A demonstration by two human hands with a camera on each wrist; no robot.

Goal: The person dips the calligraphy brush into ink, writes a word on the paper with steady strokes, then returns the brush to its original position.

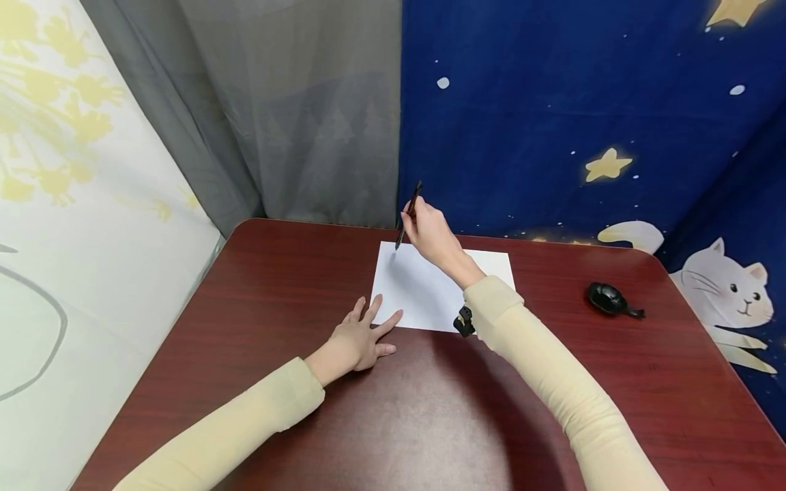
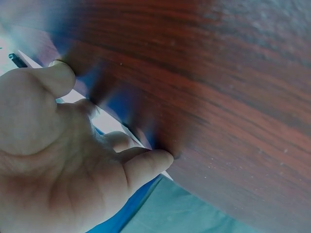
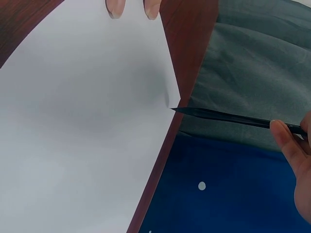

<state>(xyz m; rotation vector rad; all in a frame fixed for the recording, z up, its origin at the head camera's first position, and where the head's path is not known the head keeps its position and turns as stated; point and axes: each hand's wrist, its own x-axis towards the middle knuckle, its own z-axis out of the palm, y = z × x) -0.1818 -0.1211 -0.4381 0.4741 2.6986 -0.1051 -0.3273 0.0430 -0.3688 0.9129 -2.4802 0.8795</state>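
Note:
In the head view my right hand (image 1: 431, 232) pinches a thin dark writing brush (image 1: 410, 217) over the far left corner of a blank white sheet of paper (image 1: 430, 293). The right wrist view shows the dark pointed tip of the brush (image 3: 194, 112) close to that corner; whether it touches the paper I cannot tell. My left hand (image 1: 359, 341) rests with spread fingers at the near left corner, some fingertips on the sheet and the thumb on the table. In the left wrist view the palm of my left hand (image 2: 82, 160) shows, with nothing gripped.
A small black dish (image 1: 608, 299) with a short narrow end lies toward the right of the reddish-brown table (image 1: 276, 293). Behind the table hang a grey curtain (image 1: 307, 123) and a blue starry curtain (image 1: 522, 136). A black wrist device (image 1: 464, 320) sits by the right sleeve.

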